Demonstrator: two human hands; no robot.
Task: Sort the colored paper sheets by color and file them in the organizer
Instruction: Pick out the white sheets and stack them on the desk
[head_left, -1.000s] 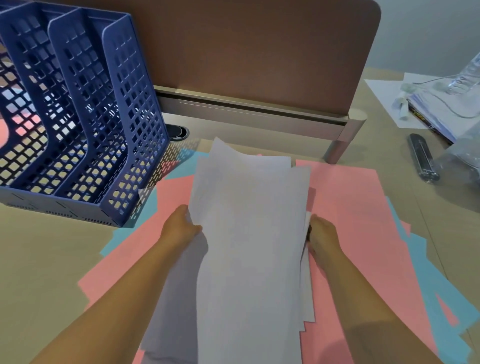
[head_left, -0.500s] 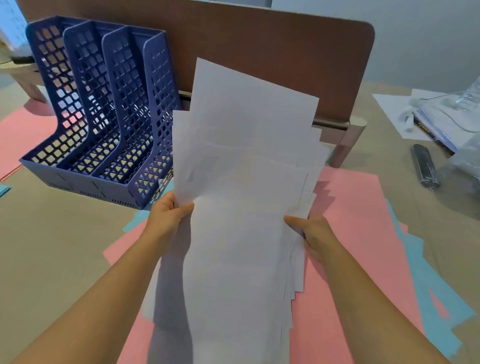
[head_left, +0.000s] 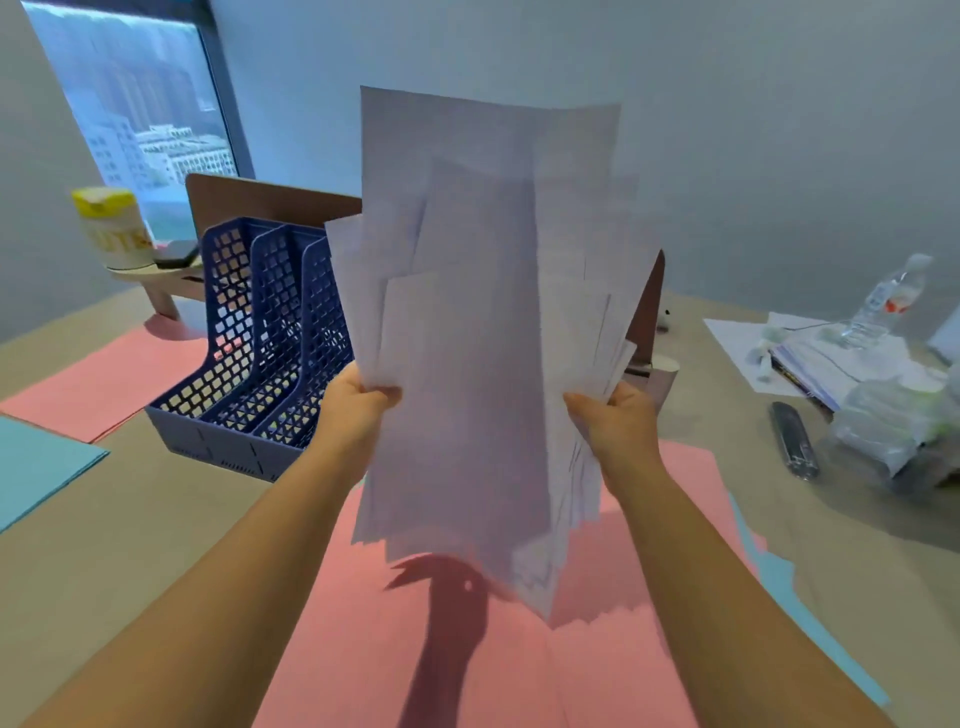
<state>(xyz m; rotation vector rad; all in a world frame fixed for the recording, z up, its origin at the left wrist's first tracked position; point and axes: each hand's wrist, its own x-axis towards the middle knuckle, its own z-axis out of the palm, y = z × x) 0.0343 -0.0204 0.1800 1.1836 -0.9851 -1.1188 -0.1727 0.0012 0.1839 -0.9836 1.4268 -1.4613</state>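
Hands hold an uneven sheaf of white paper sheets (head_left: 467, 322) upright above the desk, its edges staggered and not squared; the left hand (head_left: 353, 408) grips the sheaf's left edge with thumb in front and fingers curled behind, and the right hand (head_left: 615, 423) grips the right edge the same way, thumb pressed on the front face. Below the raised sheaf a spread of pink paper sheets (head_left: 467, 649) lies flat on the beige desk top (head_left: 130, 545), with the sheaf's shadow falling across it, and light blue paper sheets (head_left: 779, 577) stick out from under its right side. A dark blue perforated plastic file organizer (head_left: 260, 343) with upright dividers stands to the left, just behind the left hand, partly hidden by the white sheets. Further left lie a second pink stack (head_left: 104, 379) and a separate light blue stack (head_left: 36, 467) at the frame's edge. On the right, well apart from the hands, sit a clear plastic water bottle (head_left: 888, 296), loose white papers (head_left: 748, 343) and a dark stapler-like tool (head_left: 792, 439)
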